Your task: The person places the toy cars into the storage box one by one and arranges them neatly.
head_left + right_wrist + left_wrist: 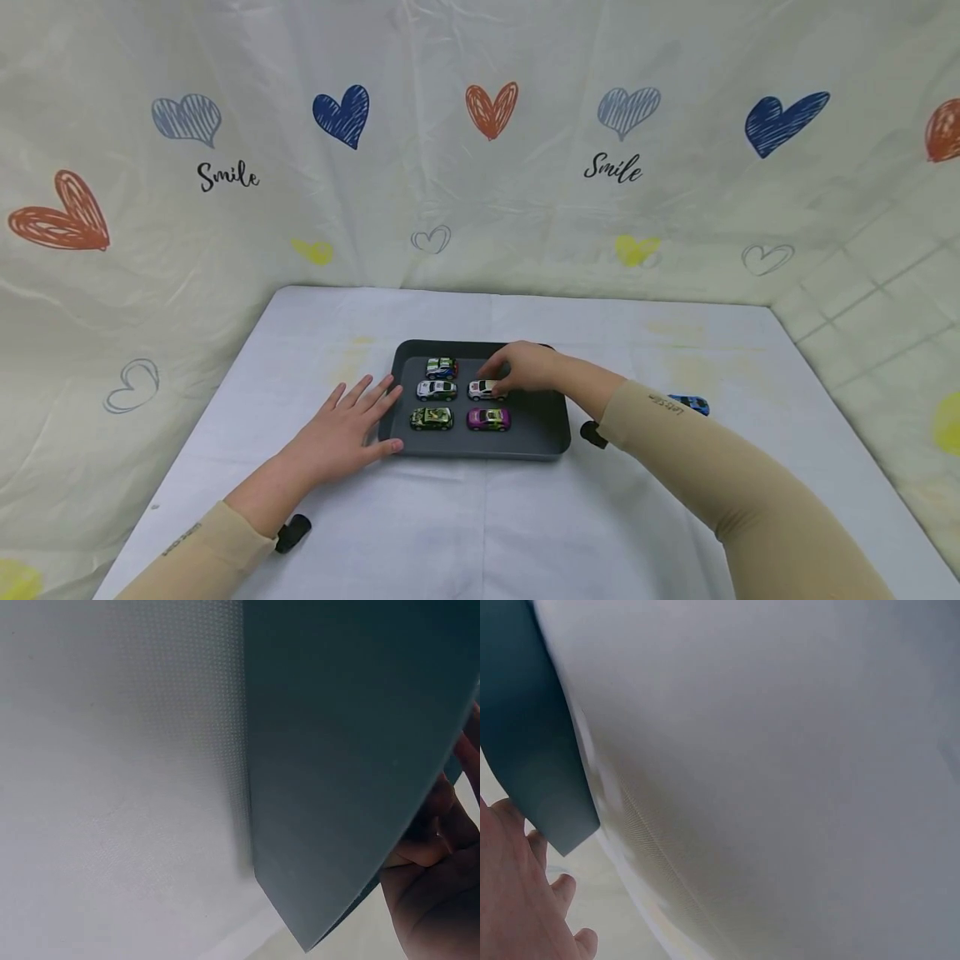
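Backdrop sheet [491, 183], printed with hearts, stands behind the white-covered table [420, 533]. Right sleeve [697, 458] crosses the table and hides part of the blue car [695, 404] lying outside the tray. Dark tray [538, 433] sits mid-table. Left hand [341, 437]: fingers spread, at the tray's left rim. Right hand [528, 367]: reaches over the far right part of the tray, obstructing it; finger and thumb pinch the white car [480, 389] inside the tray. At the right wrist view, the tray wall conceals this grip. Adjacent cars in the tray: purple car [488, 419] nearer the person; silver-white car [437, 390], camouflage car [431, 418] and striped car [442, 367] along the left.
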Action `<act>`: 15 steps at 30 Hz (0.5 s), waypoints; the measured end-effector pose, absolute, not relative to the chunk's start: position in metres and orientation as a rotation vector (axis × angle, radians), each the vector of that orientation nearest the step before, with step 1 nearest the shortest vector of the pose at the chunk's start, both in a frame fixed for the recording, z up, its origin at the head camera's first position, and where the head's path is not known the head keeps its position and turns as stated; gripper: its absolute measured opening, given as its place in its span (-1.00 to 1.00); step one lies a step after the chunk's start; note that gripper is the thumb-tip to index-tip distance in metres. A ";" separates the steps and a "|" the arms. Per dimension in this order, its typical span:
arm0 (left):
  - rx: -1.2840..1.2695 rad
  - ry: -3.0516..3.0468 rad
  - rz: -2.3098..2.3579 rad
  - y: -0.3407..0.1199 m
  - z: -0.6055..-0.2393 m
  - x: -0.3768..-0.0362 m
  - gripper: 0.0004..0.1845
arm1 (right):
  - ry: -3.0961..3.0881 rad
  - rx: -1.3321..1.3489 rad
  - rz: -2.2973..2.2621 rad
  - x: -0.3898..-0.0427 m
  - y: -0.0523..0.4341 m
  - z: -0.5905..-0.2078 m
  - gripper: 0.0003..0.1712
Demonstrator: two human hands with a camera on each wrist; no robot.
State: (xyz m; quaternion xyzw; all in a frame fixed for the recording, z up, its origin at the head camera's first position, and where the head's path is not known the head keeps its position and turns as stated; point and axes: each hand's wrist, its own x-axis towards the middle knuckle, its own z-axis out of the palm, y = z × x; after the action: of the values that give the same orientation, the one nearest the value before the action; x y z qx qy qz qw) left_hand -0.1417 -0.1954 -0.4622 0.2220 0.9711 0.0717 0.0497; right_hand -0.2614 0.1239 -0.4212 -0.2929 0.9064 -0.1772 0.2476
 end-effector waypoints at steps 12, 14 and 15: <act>0.693 2.947 0.250 -0.194 -0.462 -0.140 -0.06 | 2.491 -0.826 -0.623 -0.259 0.139 -0.415 -0.56; 0.703 2.952 0.264 -0.195 -0.462 -0.141 -0.06 | 2.508 -0.842 -0.651 -0.257 0.143 -0.413 -0.56; 0.704 2.953 0.267 -0.194 -0.462 -0.140 -0.06 | 2.516 -0.837 -0.665 -0.256 0.146 -0.411 -0.55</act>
State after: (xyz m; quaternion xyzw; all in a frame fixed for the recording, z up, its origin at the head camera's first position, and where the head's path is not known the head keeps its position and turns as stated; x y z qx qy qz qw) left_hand -0.1404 -0.1945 -0.4620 0.2307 0.9679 0.0874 0.0473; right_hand -0.2565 0.1455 -0.4111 -0.2998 0.9014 -0.2380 0.2024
